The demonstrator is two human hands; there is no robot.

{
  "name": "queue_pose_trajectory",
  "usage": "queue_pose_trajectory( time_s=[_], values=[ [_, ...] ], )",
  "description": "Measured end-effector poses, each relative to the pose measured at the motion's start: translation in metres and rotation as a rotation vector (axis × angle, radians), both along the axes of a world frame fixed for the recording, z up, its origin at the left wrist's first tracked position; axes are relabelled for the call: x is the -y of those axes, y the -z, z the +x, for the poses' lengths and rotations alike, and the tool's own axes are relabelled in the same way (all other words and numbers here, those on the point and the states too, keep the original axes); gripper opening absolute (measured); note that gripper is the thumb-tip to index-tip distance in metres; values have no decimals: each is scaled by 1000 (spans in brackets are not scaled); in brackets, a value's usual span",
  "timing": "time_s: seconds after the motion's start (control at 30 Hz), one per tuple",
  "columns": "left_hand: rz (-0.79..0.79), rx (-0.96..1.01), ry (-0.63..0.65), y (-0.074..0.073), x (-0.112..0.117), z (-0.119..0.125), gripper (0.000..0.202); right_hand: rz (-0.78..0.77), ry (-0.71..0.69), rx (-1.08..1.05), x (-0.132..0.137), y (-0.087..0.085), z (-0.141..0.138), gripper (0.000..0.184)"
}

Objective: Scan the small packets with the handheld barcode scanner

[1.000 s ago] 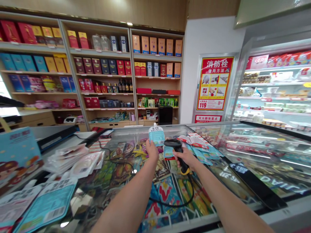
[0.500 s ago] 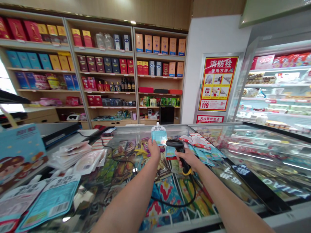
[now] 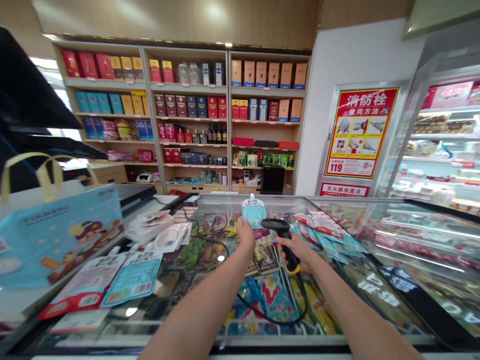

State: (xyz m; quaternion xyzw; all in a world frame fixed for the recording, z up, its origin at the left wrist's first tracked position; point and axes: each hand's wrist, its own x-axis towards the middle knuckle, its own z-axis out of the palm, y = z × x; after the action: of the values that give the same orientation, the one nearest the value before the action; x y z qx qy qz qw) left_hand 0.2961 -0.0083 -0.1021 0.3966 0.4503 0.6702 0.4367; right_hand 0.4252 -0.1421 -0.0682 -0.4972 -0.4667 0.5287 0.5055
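Note:
My left hand (image 3: 245, 234) is closed on a white-and-blue spouted pouch (image 3: 254, 212), held upright with its spout on top. In my right hand (image 3: 296, 247) is a black barcode scanner (image 3: 276, 225) with a yellow-tipped handle, its head turned toward the pouch and very near its lower right edge. From the handle a black cable (image 3: 270, 320) loops over the glass. Beyond my right hand a pile of blue and red pouches (image 3: 333, 235) lies on the freezer's glass top (image 3: 176, 300).
Left of my arms lie more spouted pouches (image 3: 137, 275) and a stack of clear packets (image 3: 153, 227). A blue gift bag (image 3: 71, 230) with handles stands at the far left, below a dark monitor (image 3: 33, 85). Shelves of boxes (image 3: 187, 105) line the back wall.
The camera view has swung left, so the blue bag and monitor show more fully. Both hands still hold the pouch and the scanner, close together as before.

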Motion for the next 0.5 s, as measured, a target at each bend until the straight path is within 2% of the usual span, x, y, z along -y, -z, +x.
queue_pose_trajectory(
  time_s=[0.13, 0.23, 0.4, 0.5],
  values=[
    [-5, 76, 34, -17, 21, -57, 17, -18, -101, 0, -4, -9, -28, 37],
    [9, 77, -12, -23, 32, -104, 18, -25, -172, -5, -9, -16, -57, 37],
    [42, -8, -151, -23, 41, -180, 20, -16, -281, 27, -19, -22, -120, 35],
    [48, -173, -294, -18, 48, -222, 22, 5, -375, 44, -21, -25, -159, 34]
  ],
)
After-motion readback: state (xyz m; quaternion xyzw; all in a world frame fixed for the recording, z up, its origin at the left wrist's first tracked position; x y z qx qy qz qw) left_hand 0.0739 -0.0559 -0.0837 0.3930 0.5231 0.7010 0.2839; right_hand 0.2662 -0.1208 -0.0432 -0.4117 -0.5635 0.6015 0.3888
